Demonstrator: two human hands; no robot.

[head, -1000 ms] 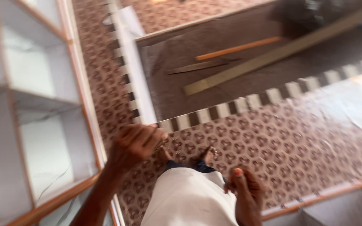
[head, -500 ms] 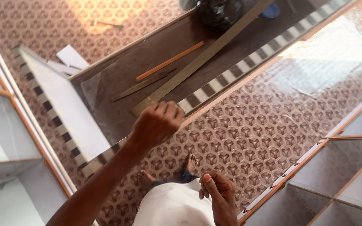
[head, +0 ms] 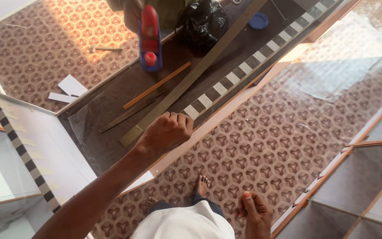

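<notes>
Laminated board edge [head: 226, 113] under closed left hand [head: 166, 132].

matt metal strip [head: 191, 75], glossy black plastic bag [head: 202, 22], smooth wooden slat [head: 156, 85]

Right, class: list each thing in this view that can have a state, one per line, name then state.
Left hand: closed in a fist, over the checkered edge of the dark worktop.
Right hand: hanging low, holding nothing visible.
Long metal straightedge: lying flat, diagonal on the worktop.
Wooden strip: lying flat.
Red and blue power tool: resting on the worktop.
Black bag: crumpled, closed.
</notes>
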